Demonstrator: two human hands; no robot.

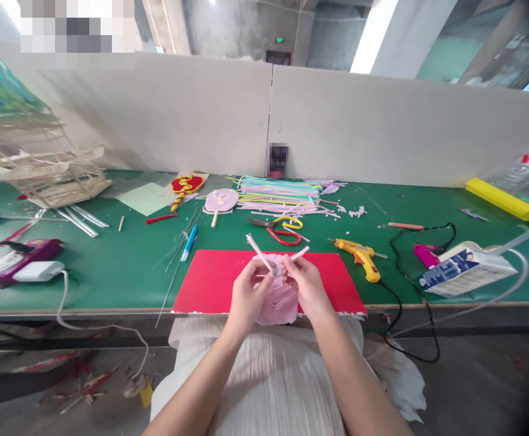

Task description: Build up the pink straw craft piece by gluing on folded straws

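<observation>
Both of my hands are over a red board (209, 275) at the table's front edge. My left hand (249, 290) pinches a pale pink strip (256, 245), whose free end points up and left. My right hand (308, 286) pinches a pale pink strip (300, 253) that sticks out up and right. The fingertips almost meet, so I cannot tell whether it is one bent strip or two. Below and between the hands lies a pleated pink piece (279, 306), partly covered by the fingers and reaching over the board's front edge.
Behind the board are scissors (282, 229), a pile of coloured strips (277, 197), a round pink piece on a stick (221, 201) and a blue pen (189, 242). A yellow glue gun (359, 257) with a cord lies right, near a carton (468, 269). A power strip (21, 260) stands left.
</observation>
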